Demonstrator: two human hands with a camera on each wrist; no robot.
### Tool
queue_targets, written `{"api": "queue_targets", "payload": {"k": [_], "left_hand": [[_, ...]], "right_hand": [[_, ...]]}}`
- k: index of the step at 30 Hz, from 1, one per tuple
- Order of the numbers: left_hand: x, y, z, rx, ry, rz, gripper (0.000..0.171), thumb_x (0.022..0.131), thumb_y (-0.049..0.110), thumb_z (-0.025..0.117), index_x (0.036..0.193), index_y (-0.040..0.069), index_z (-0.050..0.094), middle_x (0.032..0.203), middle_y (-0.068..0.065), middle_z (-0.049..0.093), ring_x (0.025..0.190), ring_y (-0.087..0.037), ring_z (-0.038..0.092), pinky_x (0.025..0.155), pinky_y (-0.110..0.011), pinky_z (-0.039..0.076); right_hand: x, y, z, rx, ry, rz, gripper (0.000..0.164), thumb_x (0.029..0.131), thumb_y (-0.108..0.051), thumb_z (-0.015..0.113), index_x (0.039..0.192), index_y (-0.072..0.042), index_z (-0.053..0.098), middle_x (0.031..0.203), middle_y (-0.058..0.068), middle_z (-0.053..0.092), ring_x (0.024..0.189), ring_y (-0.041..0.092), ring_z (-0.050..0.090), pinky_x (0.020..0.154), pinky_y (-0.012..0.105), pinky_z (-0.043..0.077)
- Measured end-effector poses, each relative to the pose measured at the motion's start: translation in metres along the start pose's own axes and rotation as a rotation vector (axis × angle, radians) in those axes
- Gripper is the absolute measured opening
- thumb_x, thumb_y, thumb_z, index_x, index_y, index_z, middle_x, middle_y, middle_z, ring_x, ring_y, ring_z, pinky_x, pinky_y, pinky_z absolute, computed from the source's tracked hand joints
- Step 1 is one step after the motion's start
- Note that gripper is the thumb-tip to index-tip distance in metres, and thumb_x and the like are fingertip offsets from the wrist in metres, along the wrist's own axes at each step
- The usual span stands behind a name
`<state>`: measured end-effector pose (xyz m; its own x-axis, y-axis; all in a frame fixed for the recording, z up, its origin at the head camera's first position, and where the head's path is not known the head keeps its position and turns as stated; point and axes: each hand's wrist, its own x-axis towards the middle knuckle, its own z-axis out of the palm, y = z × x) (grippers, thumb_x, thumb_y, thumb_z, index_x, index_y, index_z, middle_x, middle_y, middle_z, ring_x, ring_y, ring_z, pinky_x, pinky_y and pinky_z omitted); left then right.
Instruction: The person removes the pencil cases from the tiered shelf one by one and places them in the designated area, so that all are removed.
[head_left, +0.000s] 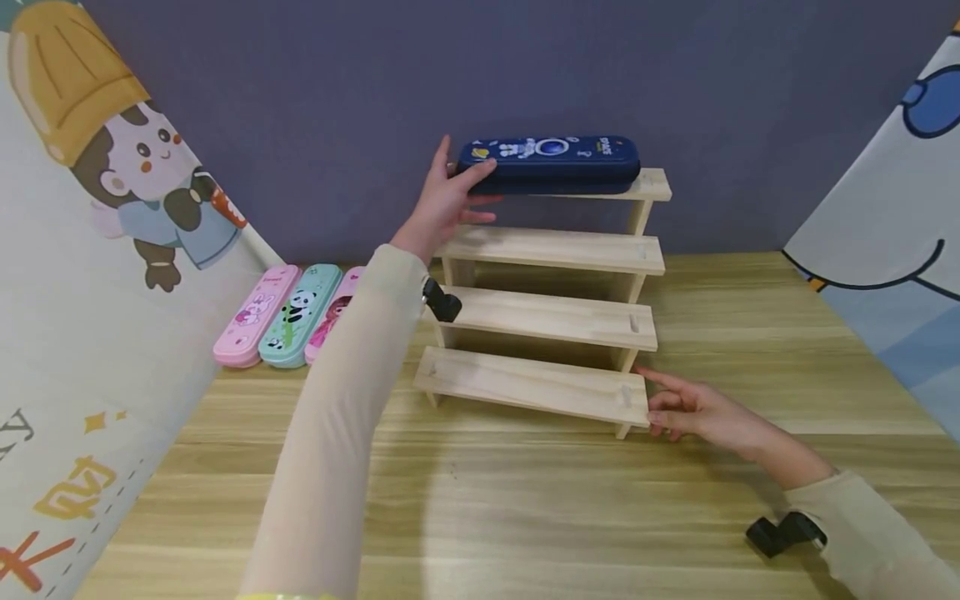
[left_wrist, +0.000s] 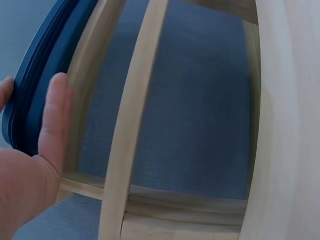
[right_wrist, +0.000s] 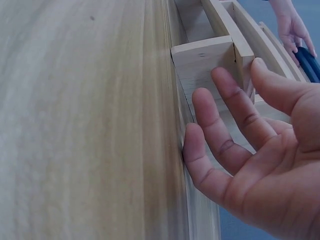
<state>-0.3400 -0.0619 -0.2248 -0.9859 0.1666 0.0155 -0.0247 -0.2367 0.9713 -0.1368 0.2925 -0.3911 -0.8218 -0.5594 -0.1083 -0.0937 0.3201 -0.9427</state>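
Note:
A dark blue pencil case [head_left: 555,162] with an astronaut picture lies along the top step of a four-step wooden rack [head_left: 547,317]. My left hand [head_left: 444,196] grips the case's left end, thumb over the front and fingers spread around it. The left wrist view shows the rounded end of the case [left_wrist: 37,85] beside that hand [left_wrist: 30,170]. At the right end of the lowest step is my right hand [head_left: 697,417]. Its fingers are loosely bent, and in the right wrist view the thumb [right_wrist: 275,87] touches the board's corner.
On the table [head_left: 525,508] at the left lie a pink pencil case [head_left: 258,312], a green one with a panda [head_left: 300,312] and another pink one [head_left: 333,312], partly covered by my left sleeve. A dark blue wall [head_left: 360,108] rises close behind the rack.

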Motion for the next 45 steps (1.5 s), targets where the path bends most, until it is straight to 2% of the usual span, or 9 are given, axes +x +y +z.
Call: {"api": "queue_targets", "payload": {"k": [4, 7, 10, 17, 22, 29, 36, 42, 45], "left_hand": [[-0.003, 0.003, -0.001, 0.025, -0.016, 0.012, 0.084, 0.09, 0.016, 0.076, 0.155, 0.039, 0.029, 0.153, -0.002, 0.034, 0.103, -0.039, 0.067, 0.059, -0.033, 0.064], [-0.006, 0.005, -0.003, 0.045, -0.026, 0.016, 0.072, 0.089, 0.011, 0.077, 0.15, 0.03, 0.043, 0.142, -0.005, 0.045, 0.09, -0.036, 0.069, 0.057, -0.032, 0.063], [-0.009, 0.006, -0.004, 0.033, -0.029, 0.013, 0.064, 0.088, 0.005, 0.076, 0.143, 0.024, 0.051, 0.133, -0.011, 0.051, 0.08, -0.031, 0.069, 0.057, -0.033, 0.063], [-0.015, 0.009, -0.002, -0.046, -0.007, -0.044, 0.065, 0.087, -0.002, 0.074, 0.143, 0.02, 0.05, 0.134, -0.014, 0.053, 0.089, -0.031, 0.067, 0.057, -0.033, 0.063], [-0.021, 0.009, 0.002, -0.074, 0.003, -0.057, 0.067, 0.088, -0.004, 0.072, 0.145, 0.02, 0.048, 0.134, -0.015, 0.053, 0.09, -0.032, 0.067, 0.058, -0.034, 0.064], [-0.031, 0.008, 0.007, -0.112, 0.021, -0.01, 0.069, 0.086, -0.007, 0.072, 0.146, 0.017, 0.046, 0.132, -0.014, 0.051, 0.083, -0.031, 0.066, 0.057, -0.035, 0.064], [-0.041, 0.0, 0.007, -0.14, 0.05, 0.052, 0.074, 0.085, -0.01, 0.071, 0.149, 0.015, 0.042, 0.125, -0.016, 0.048, 0.079, -0.031, 0.066, 0.063, -0.037, 0.065], [-0.048, -0.007, 0.004, -0.238, 0.101, 0.08, 0.074, 0.085, -0.013, 0.07, 0.147, 0.015, 0.041, 0.127, -0.014, 0.047, 0.095, -0.035, 0.064, 0.064, -0.037, 0.065], [-0.054, -0.01, 0.003, -0.282, 0.131, 0.101, 0.07, 0.085, -0.014, 0.069, 0.142, 0.016, 0.042, 0.13, -0.012, 0.046, 0.106, -0.036, 0.061, 0.073, -0.042, 0.064]], "right_hand": [[0.0, -0.001, 0.0, -0.004, 0.0, 0.004, 0.072, 0.103, -0.009, 0.055, 0.153, 0.011, 0.007, 0.109, 0.003, 0.066, 0.089, 0.015, 0.065, 0.069, 0.033, 0.06], [0.0, -0.001, 0.0, -0.003, 0.001, 0.002, 0.072, 0.103, -0.009, 0.055, 0.153, 0.011, 0.007, 0.109, 0.002, 0.066, 0.089, 0.015, 0.065, 0.069, 0.033, 0.06], [0.0, -0.001, 0.001, -0.005, 0.001, 0.0, 0.072, 0.103, -0.009, 0.055, 0.152, 0.011, 0.008, 0.108, 0.002, 0.066, 0.088, 0.015, 0.065, 0.069, 0.033, 0.06], [0.0, 0.0, 0.0, -0.003, -0.004, 0.004, 0.072, 0.103, -0.009, 0.055, 0.153, 0.011, 0.006, 0.108, 0.0, 0.066, 0.089, 0.015, 0.065, 0.069, 0.033, 0.06], [0.0, 0.001, -0.001, 0.001, -0.009, -0.005, 0.071, 0.103, -0.009, 0.054, 0.153, 0.01, 0.006, 0.106, -0.001, 0.066, 0.089, 0.015, 0.065, 0.069, 0.033, 0.06], [0.0, 0.001, -0.002, 0.0, 0.0, -0.008, 0.07, 0.103, -0.009, 0.054, 0.154, 0.008, 0.008, 0.108, -0.003, 0.067, 0.09, 0.015, 0.066, 0.07, 0.033, 0.06], [-0.001, 0.001, -0.001, 0.005, -0.004, -0.016, 0.07, 0.103, -0.008, 0.054, 0.153, 0.009, 0.009, 0.109, -0.004, 0.068, 0.09, 0.016, 0.066, 0.07, 0.033, 0.06], [-0.002, 0.002, 0.0, 0.014, -0.008, -0.012, 0.07, 0.103, -0.009, 0.054, 0.155, 0.006, 0.009, 0.11, -0.003, 0.067, 0.09, 0.016, 0.065, 0.07, 0.033, 0.06], [-0.002, 0.002, 0.0, 0.014, -0.008, -0.022, 0.069, 0.103, -0.008, 0.053, 0.156, 0.004, 0.01, 0.11, -0.005, 0.068, 0.09, 0.016, 0.065, 0.069, 0.033, 0.06]]}}
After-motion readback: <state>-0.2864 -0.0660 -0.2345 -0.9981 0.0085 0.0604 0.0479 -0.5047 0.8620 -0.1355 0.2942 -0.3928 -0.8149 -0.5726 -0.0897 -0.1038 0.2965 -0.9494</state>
